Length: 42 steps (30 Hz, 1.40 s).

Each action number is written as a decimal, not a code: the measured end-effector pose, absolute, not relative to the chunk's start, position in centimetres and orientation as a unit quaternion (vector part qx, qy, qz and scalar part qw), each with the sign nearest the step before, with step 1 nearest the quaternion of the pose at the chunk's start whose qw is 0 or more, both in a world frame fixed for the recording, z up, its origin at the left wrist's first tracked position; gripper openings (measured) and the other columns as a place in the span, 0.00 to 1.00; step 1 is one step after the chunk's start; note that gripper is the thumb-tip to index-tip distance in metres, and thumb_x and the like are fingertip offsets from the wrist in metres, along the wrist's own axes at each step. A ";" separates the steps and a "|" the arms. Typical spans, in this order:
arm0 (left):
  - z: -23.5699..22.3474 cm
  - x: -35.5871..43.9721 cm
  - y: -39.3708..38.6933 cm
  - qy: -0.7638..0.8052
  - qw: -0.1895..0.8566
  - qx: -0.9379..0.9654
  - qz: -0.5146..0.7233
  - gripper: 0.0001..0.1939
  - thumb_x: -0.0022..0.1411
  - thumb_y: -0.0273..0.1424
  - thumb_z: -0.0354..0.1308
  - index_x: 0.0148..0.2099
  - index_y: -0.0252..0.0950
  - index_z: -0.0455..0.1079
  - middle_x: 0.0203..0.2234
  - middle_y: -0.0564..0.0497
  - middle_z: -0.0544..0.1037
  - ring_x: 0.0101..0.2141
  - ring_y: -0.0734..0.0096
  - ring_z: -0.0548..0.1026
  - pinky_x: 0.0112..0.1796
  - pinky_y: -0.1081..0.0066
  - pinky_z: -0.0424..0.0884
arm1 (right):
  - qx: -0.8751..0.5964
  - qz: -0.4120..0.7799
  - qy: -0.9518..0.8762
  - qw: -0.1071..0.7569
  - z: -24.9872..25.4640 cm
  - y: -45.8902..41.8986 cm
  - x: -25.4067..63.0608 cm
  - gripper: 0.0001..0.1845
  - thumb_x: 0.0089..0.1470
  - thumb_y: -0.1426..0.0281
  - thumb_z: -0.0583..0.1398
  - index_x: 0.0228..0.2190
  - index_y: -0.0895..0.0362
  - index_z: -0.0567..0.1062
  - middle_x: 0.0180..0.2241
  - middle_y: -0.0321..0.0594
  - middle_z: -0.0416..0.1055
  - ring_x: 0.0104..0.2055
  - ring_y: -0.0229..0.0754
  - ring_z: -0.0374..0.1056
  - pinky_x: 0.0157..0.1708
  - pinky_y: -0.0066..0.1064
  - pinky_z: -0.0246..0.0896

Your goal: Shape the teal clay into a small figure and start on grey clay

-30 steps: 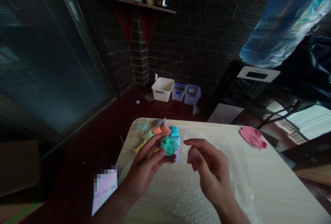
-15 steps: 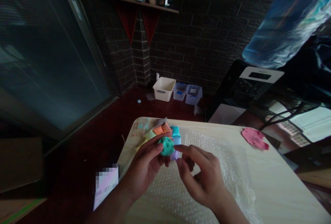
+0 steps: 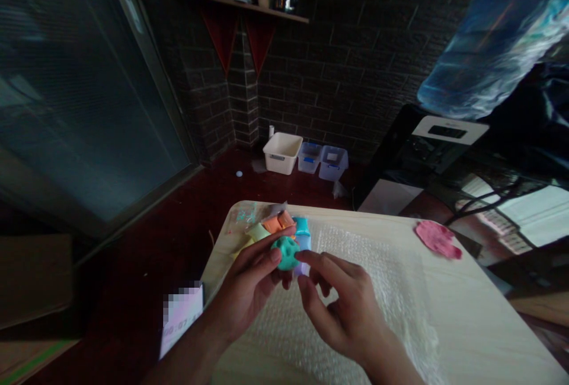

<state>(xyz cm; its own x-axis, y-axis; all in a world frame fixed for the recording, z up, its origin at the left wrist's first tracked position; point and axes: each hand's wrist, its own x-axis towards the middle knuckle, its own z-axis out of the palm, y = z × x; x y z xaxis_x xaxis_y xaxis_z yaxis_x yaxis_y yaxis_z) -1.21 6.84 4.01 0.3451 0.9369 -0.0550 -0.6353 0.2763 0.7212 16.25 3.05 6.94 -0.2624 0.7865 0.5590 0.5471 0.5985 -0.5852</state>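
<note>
Left hand (image 3: 251, 278) fingers gripping dimpled green ball (image 3: 287, 256) above surface (image 3: 462, 308).
Right hand (image 3: 344, 302): index tip at ball's edge, thumb and index parted; bubble wrap (image 3: 391, 290) below, pink piece (image 3: 436, 239) right.

Indoor room, home or office unclear | brick wall (image 3: 347, 64) | shelf (image 3: 231, 1) | water dispenser (image 3: 418, 150)

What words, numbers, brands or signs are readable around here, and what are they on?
"07": on the pale, lit rectangular screen at lower left; the digits around it are too blurred to trust.
Unreadable: colored label on the large blue plastic water bottle, blurred.
Unreadable: tiny mark on the white front panel of the dark water dispenser.
</note>
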 end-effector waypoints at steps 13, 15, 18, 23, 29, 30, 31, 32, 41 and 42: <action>3.7 -1.0 6.7 0.233 0.773 0.293 0.512 0.15 0.63 0.31 0.70 0.52 0.41 0.83 0.38 0.47 0.83 0.34 0.71 0.77 0.34 0.73 0.75 | -0.438 0.122 -0.785 0.420 6.9 3.1 16.0 0.13 0.62 0.73 0.59 0.48 0.59 0.77 0.28 0.39 0.77 0.25 0.41 0.72 0.26 0.33 0.66; 3.7 -1.1 6.9 0.221 0.781 0.292 0.507 0.15 0.64 0.31 0.68 0.53 0.40 0.83 0.39 0.46 0.82 0.33 0.71 0.77 0.34 0.72 0.75 | -0.429 0.125 -0.784 0.431 6.8 3.1 15.9 0.15 0.61 0.74 0.59 0.49 0.59 0.77 0.28 0.38 0.77 0.25 0.40 0.71 0.25 0.32 0.65; 4.1 -1.1 7.1 0.208 0.795 0.274 0.500 0.16 0.68 0.31 0.63 0.57 0.39 0.80 0.44 0.45 0.82 0.33 0.71 0.77 0.35 0.71 0.75 | -0.420 0.123 -0.770 0.464 6.8 2.9 16.0 0.15 0.61 0.75 0.59 0.49 0.57 0.78 0.25 0.35 0.75 0.23 0.38 0.69 0.23 0.31 0.63; 4.6 -1.3 7.6 0.219 0.821 0.192 0.490 0.16 0.74 0.35 0.55 0.57 0.36 0.77 0.48 0.39 0.82 0.33 0.68 0.78 0.35 0.70 0.75 | -0.454 0.112 -0.720 0.513 7.2 2.6 16.6 0.12 0.63 0.74 0.59 0.45 0.54 0.80 0.25 0.35 0.76 0.23 0.39 0.71 0.22 0.30 0.63; 4.4 -1.4 7.7 0.211 0.835 0.164 0.480 0.16 0.73 0.35 0.56 0.56 0.33 0.76 0.44 0.41 0.83 0.31 0.70 0.77 0.35 0.71 0.75 | -0.438 0.131 -0.741 0.491 7.0 2.7 16.3 0.14 0.62 0.73 0.60 0.48 0.54 0.79 0.24 0.34 0.73 0.23 0.39 0.70 0.22 0.30 0.63; 4.4 -1.4 7.7 0.212 0.836 0.165 0.479 0.15 0.72 0.35 0.58 0.55 0.33 0.77 0.43 0.42 0.83 0.31 0.71 0.77 0.35 0.71 0.75 | -0.433 0.141 -0.748 0.482 6.9 2.7 16.2 0.15 0.62 0.74 0.60 0.50 0.55 0.78 0.25 0.34 0.73 0.23 0.39 0.70 0.23 0.30 0.64; 4.4 -1.3 7.7 0.213 0.836 0.165 0.477 0.15 0.71 0.35 0.59 0.54 0.33 0.77 0.42 0.43 0.82 0.31 0.71 0.76 0.35 0.71 0.75 | -0.429 0.149 -0.756 0.472 6.8 2.8 16.0 0.17 0.62 0.74 0.60 0.51 0.55 0.78 0.26 0.34 0.73 0.23 0.39 0.70 0.23 0.30 0.64; 4.4 -1.3 7.7 0.214 0.837 0.164 0.476 0.14 0.70 0.35 0.61 0.53 0.34 0.77 0.42 0.44 0.82 0.30 0.71 0.76 0.34 0.72 0.75 | -0.425 0.153 -0.763 0.462 6.8 2.8 15.9 0.18 0.61 0.74 0.60 0.52 0.55 0.77 0.27 0.35 0.74 0.24 0.39 0.70 0.24 0.31 0.65; 4.6 -1.2 7.4 0.204 0.833 0.170 0.486 0.10 0.67 0.34 0.65 0.49 0.35 0.79 0.38 0.48 0.81 0.30 0.73 0.76 0.32 0.74 0.74 | -0.426 0.117 -0.790 0.424 6.8 2.9 15.6 0.18 0.61 0.74 0.59 0.52 0.57 0.76 0.26 0.36 0.73 0.24 0.39 0.68 0.25 0.32 0.63; 4.6 -1.2 7.4 0.205 0.830 0.172 0.489 0.10 0.67 0.33 0.65 0.48 0.35 0.79 0.38 0.48 0.81 0.30 0.73 0.76 0.32 0.74 0.74 | -0.427 0.116 -0.791 0.422 6.9 2.9 15.6 0.18 0.61 0.73 0.59 0.52 0.57 0.76 0.27 0.36 0.73 0.24 0.39 0.68 0.25 0.32 0.63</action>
